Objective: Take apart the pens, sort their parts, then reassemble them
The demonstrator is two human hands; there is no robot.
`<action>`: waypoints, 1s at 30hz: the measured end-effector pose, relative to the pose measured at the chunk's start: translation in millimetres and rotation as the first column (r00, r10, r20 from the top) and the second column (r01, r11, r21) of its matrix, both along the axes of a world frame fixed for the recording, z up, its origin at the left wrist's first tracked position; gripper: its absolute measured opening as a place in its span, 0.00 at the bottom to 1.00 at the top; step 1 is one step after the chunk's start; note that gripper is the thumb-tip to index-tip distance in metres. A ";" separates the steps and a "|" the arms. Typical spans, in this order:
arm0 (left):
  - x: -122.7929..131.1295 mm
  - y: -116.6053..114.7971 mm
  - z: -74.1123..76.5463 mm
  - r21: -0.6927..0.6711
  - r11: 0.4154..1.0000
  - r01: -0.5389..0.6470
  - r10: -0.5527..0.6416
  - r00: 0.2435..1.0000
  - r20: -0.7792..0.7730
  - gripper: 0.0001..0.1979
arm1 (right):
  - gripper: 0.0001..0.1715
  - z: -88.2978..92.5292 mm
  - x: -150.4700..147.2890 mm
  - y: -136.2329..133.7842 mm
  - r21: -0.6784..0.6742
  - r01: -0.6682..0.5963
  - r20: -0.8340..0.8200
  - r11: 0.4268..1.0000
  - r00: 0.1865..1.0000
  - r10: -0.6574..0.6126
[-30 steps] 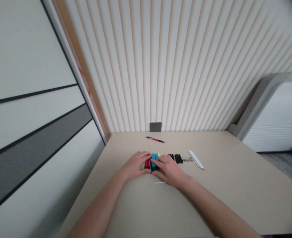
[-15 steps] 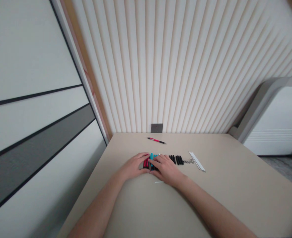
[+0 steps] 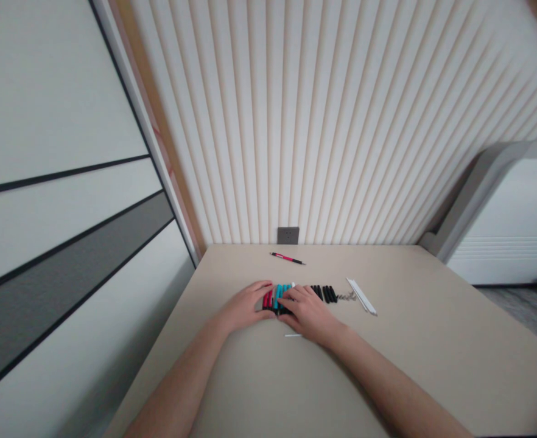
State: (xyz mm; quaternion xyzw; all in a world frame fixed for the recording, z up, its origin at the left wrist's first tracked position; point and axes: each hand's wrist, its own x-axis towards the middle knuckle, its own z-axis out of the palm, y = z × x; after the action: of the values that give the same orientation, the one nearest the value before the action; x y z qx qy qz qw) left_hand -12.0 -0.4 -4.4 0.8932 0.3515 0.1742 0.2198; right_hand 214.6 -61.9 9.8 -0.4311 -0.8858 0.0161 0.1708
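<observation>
— What does the table [image 3: 296,377] look like it's made of?
— Beige laminate, smooth and matt.
— And the small parts on it?
— The red tubes [image 3: 267,299] and teal tubes [image 3: 277,297] look like smooth plastic with a slight sheen. The black sleeves [image 3: 326,294] are matt, perhaps rubbery. The springs [image 3: 347,297] look like bare metal wire, and the white rods [image 3: 362,296] like plain matt plastic.
— The wall [image 3: 318,121]?
— Pale ribbed panelling, matt. Its socket plate [image 3: 288,235] is grey, with a dull sheen.
</observation>
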 end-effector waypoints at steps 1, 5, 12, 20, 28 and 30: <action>0.2 -0.3 0.6 0.004 1.000 0.002 -0.002 1.000 0.003 0.35 | 0.15 0.1 0.5 -0.5 0.000 0.003 0.007 1.000 1.000 -0.003; 0.6 -1.1 4.1 0.006 0.999 0.047 -0.047 0.999 -0.027 0.34 | 0.15 0.2 1.4 -1.6 0.003 0.021 0.012 1.000 1.000 -0.021; 0.8 -1.5 5.0 0.029 0.999 0.040 -0.038 0.997 -0.068 0.29 | 0.18 -1.3 1.1 -0.9 -0.005 0.052 -0.017 0.999 0.999 -0.052; 3.5 1.5 3.1 0.087 0.995 0.052 -0.041 0.992 -0.119 0.30 | 0.16 15.0 18.4 -7.2 -0.066 -0.021 -0.068 0.998 0.998 0.017; 4.9 2.8 2.1 0.153 0.986 0.063 -0.041 0.989 -0.144 0.32 | 0.16 17.4 64.9 -32.5 -0.204 -0.121 -0.114 0.971 0.989 0.099; 5.1 2.9 2.2 0.152 0.987 0.055 -0.034 0.989 -0.143 0.32 | 0.17 10.3 67.2 -36.2 -0.221 -0.131 -0.132 0.967 0.986 0.103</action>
State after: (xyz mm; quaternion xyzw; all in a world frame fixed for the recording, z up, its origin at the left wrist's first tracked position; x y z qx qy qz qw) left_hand -6.9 2.5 -2.2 0.9253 0.3313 0.1331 0.1281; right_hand 281.8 -98.1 20.0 -0.3931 -0.8902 0.1538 0.1715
